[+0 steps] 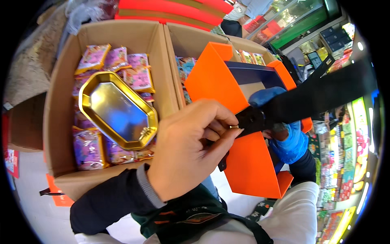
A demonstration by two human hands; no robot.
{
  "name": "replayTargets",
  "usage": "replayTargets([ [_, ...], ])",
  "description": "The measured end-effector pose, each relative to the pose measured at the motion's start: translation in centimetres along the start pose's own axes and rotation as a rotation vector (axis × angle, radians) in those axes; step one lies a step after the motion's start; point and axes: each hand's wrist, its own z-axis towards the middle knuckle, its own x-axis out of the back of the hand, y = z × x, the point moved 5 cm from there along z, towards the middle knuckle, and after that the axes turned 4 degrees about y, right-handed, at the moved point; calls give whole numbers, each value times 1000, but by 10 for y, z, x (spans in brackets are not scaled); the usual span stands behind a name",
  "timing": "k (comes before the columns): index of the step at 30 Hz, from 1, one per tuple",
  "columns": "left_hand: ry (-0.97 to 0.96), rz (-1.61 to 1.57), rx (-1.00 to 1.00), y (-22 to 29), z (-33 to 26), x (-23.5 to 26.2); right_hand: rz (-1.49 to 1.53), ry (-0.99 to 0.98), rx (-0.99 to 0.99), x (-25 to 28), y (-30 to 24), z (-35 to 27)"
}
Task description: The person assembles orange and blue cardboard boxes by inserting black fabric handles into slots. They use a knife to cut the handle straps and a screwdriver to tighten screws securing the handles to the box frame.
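My left hand (191, 142) is bare, its thumb and fingertips pinched on a small shiny piece (234, 127). They meet at the end of a wide black ribbon (317, 97), which crosses the wall of an orange box (248, 162) and trails to the upper right. A blue glove covers part of my right hand (290, 136), which grips the box from the right, partly hidden by ribbon and box wall. The box is tilted, with a dark blue inside. Left of my left hand, a gold eight-sided tray (118, 110) holds several small metal pieces (145, 132).
Beneath the tray, a cardboard carton (61, 118) is filled with snack packets (91, 148). Another carton (178, 36) with packets adjoins it. Red boxes (174, 10) lie beyond. A person (239, 18) stands at the far side. Shop shelves (331, 162) line the right.
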Motion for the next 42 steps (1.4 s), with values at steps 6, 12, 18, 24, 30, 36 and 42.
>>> replayTargets([
  [6, 50, -97, -53, -7, 4, 12, -112, 64, 4, 10, 14, -6],
  [12, 60, 132, -295, 4, 4, 8, -180, 63, 59, 18, 21, -8],
  [18, 140, 161, -312, 8, 6, 6, -342, -33, 209, 26, 24, -8],
  [24, 114, 143, -417, 12, 9, -1, -631, -19, 178, 15, -2, 2],
  [30, 133, 149, -466, 13, 10, -3, -551, 78, 187, 17, -5, -1],
  [36, 162, 86, -487, 11, 11, -5, -563, 171, 244, 21, -17, -4],
  [42, 155, 94, -469, 11, 12, -3, -638, 287, 324, 24, -30, -13],
])
